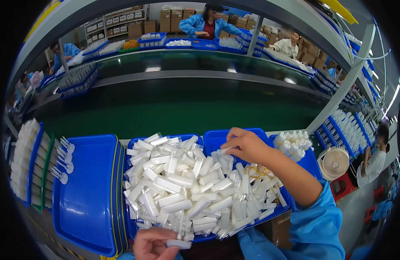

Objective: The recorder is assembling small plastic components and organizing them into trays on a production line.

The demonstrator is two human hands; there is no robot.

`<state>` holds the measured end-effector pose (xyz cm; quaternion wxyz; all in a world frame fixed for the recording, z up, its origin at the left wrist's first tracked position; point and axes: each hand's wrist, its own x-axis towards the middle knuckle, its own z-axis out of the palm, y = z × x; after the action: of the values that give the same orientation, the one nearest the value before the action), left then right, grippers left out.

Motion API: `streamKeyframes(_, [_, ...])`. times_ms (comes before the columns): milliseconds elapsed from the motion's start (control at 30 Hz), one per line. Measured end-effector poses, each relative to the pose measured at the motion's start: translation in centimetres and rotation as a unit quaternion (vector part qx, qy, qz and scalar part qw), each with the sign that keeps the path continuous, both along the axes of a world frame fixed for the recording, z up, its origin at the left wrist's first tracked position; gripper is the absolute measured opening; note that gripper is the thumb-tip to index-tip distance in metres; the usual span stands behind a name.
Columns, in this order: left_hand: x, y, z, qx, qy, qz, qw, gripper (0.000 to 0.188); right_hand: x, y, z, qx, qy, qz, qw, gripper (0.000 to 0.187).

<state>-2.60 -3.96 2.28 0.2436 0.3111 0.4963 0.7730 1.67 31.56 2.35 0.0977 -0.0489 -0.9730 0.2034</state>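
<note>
My left hand (152,243), at the lower edge, is closed on a white plastic part (179,244) with a rounded base. A thin pale stem rises beside its fingertips. My right hand (247,146) reaches over the far side of a heap, its fingers pinched on a clear plastic sleeve (228,151), slightly blurred. Below and between both hands lies the heap of white oblong pieces in clear wrappers (178,182), filling blue trays. Yellow rubber bands (258,172) lie on its right part, under my right forearm.
Left of the heap, a stack of blue trays (85,195) carries several white stemmed parts (65,160). White bottles (293,145) stand at the right, near a beige fan (334,164). Beyond runs a green conveyor belt (187,104); co-workers (208,24) sit across it. A metal post (345,86) rises right.
</note>
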Motion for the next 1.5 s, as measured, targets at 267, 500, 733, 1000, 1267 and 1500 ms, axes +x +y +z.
streamKeyframes(267, [0.9,4.6,-1.4,0.042,0.422,0.06,0.904,0.023,5.5,-2.0,1.1,0.026,0.095,-0.053,0.994,0.021])
streamKeyframes(500, [4.7,10.9,0.5,0.058,0.561,0.121,0.817,0.025,8.4,3.2,-2.1,0.145,0.012,-0.163,0.976,0.021])
streamKeyframes(733, [5.7,10.7,1.3,0.091,0.43,0.12,0.89,0.02,8.7,-4.5,4.7,-0.055,0.053,0.063,0.995,0.061])
streamKeyframes(1000, [5.6,5.8,0.9,0.088,0.368,0.13,0.917,0.023,8.6,-14.6,7.0,-0.101,0.025,0.241,0.965,0.047])
streamKeyframes(1267, [0.0,-10.8,2.9,0.115,0.504,0.173,0.838,0.014,9.4,-14.3,7.4,-0.059,0.058,0.147,0.986,0.042])
streamKeyframes(1500, [-15.8,-26.7,-4.5,0.03,-0.006,0.643,0.765,0.041,11.4,-0.9,2.1,0.13,0.099,-0.132,0.978,0.043])
